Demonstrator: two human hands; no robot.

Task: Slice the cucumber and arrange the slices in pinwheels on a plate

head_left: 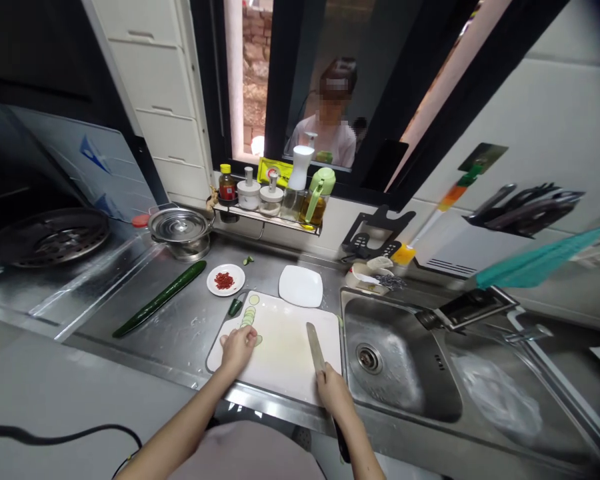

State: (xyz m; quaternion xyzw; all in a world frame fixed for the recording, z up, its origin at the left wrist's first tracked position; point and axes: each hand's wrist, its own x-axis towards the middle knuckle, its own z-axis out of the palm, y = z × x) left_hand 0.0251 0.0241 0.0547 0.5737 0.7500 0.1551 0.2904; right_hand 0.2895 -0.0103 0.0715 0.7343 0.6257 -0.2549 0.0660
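Observation:
My right hand (336,392) is wrapped round a kitchen knife (315,347), its blade pointing away from me over the right side of the white cutting board (285,360). On the board's left side, my left hand (239,350) has its fingers curled together at the near end of a row of cucumber slices (249,316). What those fingers hold, if anything, is hidden. One loose slice (259,341) lies beside the fingertips, and another round slice (254,300) sits at the far edge. A dark green cucumber end (235,307) rests in the board's upper left corner.
Left of the board lies a whole cucumber (161,298). Behind it stand a small plate (213,283) of chopped red pieces, a square white plate (295,285) and a lidded steel pot (183,230). The sink (397,373) adjoins the board's right. A condiment rack (267,217) hangs behind.

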